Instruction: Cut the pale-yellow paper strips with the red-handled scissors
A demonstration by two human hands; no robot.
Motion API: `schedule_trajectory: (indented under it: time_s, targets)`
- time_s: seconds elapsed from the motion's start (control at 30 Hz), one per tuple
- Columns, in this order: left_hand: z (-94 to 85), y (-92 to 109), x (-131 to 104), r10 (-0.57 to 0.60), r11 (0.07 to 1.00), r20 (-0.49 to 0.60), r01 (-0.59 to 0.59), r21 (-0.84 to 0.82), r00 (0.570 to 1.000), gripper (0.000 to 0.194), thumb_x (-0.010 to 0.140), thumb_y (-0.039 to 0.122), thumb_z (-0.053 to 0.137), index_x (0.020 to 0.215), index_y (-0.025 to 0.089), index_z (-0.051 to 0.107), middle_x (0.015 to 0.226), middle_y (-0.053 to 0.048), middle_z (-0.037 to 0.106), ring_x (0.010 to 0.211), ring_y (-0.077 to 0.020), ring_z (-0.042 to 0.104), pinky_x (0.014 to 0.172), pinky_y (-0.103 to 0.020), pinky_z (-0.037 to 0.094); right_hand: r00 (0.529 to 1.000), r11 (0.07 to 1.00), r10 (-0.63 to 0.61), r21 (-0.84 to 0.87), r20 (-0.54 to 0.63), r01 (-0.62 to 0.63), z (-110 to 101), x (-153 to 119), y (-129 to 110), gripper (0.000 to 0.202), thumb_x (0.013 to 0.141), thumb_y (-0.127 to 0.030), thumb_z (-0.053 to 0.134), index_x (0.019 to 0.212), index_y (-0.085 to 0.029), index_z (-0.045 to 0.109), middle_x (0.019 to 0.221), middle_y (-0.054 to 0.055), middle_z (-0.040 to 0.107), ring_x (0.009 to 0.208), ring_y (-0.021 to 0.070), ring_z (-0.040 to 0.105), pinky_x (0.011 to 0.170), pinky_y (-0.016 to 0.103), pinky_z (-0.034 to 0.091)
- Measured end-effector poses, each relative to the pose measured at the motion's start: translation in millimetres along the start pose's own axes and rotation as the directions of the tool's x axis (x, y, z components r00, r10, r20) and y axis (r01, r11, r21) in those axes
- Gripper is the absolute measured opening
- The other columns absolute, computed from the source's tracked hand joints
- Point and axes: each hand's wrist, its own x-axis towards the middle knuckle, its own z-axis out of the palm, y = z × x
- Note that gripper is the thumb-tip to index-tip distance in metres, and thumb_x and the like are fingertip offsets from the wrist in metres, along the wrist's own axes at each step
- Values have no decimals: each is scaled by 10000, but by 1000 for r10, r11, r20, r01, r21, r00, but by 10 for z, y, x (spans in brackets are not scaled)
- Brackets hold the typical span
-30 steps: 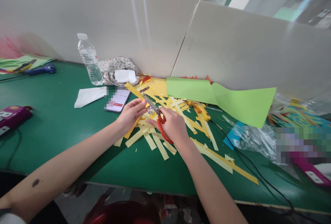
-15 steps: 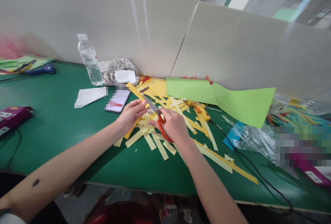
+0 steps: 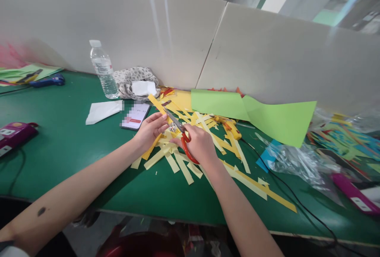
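My right hand [image 3: 198,142] grips a pair of scissors [image 3: 187,150] by its red handles, the metal blades pointing up and left. Between the thumb and fingers of my left hand [image 3: 152,128] is an orange-yellow paper strip [image 3: 156,102], whose far end sticks out past the fingers. The blade tips lie right beside the left fingertips, at the strip; whether they touch it I cannot tell. Beneath both hands, pale yellow paper strips [image 3: 182,166] and darker yellow ones lie criss-crossed on the green table [image 3: 74,150].
A water bottle [image 3: 104,73], a phone [image 3: 135,116] and a white tissue [image 3: 102,112] stand or lie at the left. Green paper [image 3: 279,118] leans on the partition [image 3: 103,15]. A yellow glue gun [image 3: 231,128] trails a black cord [image 3: 285,181] rightward, near clear plastic wrap [image 3: 297,166].
Almost nothing differs. My hands, the scissors and the orange-yellow strip keep nearly the same place, with only a slight shift.
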Motion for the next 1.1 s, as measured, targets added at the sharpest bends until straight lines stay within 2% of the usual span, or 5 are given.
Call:
schedule_trajectory:
  time_s: [0.3,0.57,1.1]
  targets:
    - [3,20,-10,41,998,4,-41,51,999,181,591,220,788,675,149,644,630,42,614,562,-37,582,614,-130,504,1000,1000,1,11,2,-1,-35,-8,-50,487,745,-645,498,886,-182,556,715,40,630,678,183,587,584,264,369]
    - [-7,-54,-42,-10,998,30,9,57,999,174,599,196,782,663,151,626,615,49,607,557,-32,577,612,-124,492,999,1000,16,2,30,-17,-45,0,-80,527,746,-666,468,932,-178,535,798,65,627,749,205,578,586,270,386]
    - [-6,-58,-33,-39,998,42,37,53,998,172,596,195,784,659,153,629,598,55,605,542,-31,571,602,-131,499,1000,1000,-12,-9,-13,12,-20,-10,-41,507,753,-657,470,892,-177,556,717,47,615,683,182,571,581,261,370]
